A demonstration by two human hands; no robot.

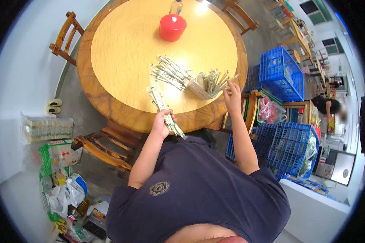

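My left hand is closed round a bundle of wrapped chopsticks in pale sleeves with green print, held slanting over the near edge of the round table. My right hand is at the right side of a small cream basket, its fingers pinched at the ends of some wrapped chopsticks that stand in it and lean right. Just left of the basket, a loose pile of the same wrapped chopsticks lies spread on the tabletop.
A red round container and a bottle stand farther back on the table. Wooden chairs surround it. Stacked blue crates are on the right, bags and packages on the left. Another person is at the far right.
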